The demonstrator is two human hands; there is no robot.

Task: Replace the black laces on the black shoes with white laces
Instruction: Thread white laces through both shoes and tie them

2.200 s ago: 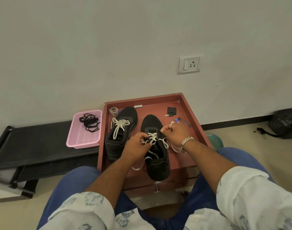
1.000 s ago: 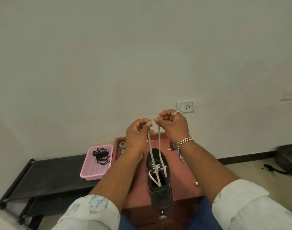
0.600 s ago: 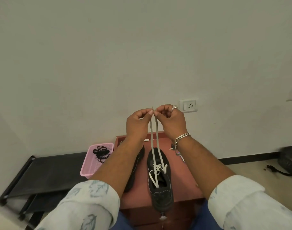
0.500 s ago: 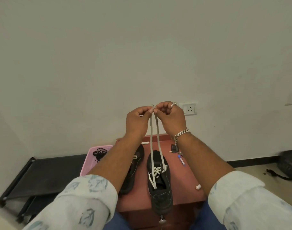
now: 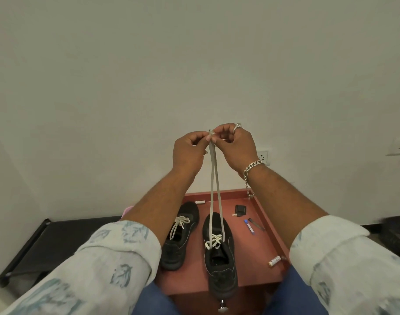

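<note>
Two black shoes stand on a red-brown table (image 5: 260, 251). The right shoe (image 5: 219, 264) has a white lace (image 5: 215, 189) crossed through its lower eyelets, and both lace ends run straight up, pulled taut. My left hand (image 5: 188, 153) and my right hand (image 5: 236, 146) are raised high above the shoe, side by side, and each pinches one lace tip, the tips held together. The left shoe (image 5: 180, 237) carries a white lace tied in a bow and is partly hidden behind my left forearm.
On the table lie a black key fob (image 5: 240, 210), a blue pen (image 5: 249, 226), a battery (image 5: 274, 261) and a small white piece (image 5: 200, 202). A pink basket's corner (image 5: 127, 210) peeks out beside my left arm. A low black bench (image 5: 58, 242) stands at left.
Both hands left the shoe's eyelets and rose with the lace ends, drawing the lace up taut. Over the last half second they stayed together at the top, barely shifting.
</note>
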